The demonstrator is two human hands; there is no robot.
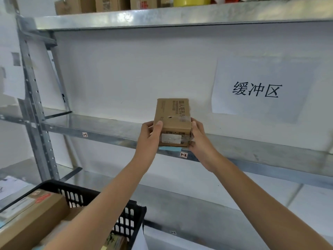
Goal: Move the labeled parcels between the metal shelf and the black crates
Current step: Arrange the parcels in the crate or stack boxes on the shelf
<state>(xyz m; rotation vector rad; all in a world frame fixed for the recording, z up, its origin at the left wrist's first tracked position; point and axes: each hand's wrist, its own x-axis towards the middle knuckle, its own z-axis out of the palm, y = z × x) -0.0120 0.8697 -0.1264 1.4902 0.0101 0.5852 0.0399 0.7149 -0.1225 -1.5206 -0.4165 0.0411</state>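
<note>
So the parcel (172, 123) is right at the front edge of the middle shelf (100, 129), just above the little "1-2" tag (183, 155), with its white label facing the camera. I can't tell if its base is fully down on the metal or a hair off it. I also can't tell from this shot whether it's going onto the shelf or coming off.

Either way I'd say the job isn't far along. This is the only parcel I can see on that level, while the crate (126, 213) at bottom left has at least 2 boxes (36, 210) in it. So there's plenty left to shuffle, as far as I can judge.

Both bare forearms reach up and forward and converge on the parcel. The left hand (148, 136) wraps the left side, thumb laid up along the near left corner, fingers out of sight behind. The right hand (200, 141) clamps the right side, fingers curled round the near right edge. So both are holding it in a 2-handed squeeze. A paper sign (257, 89) is stuck on the wall to the right.
</note>
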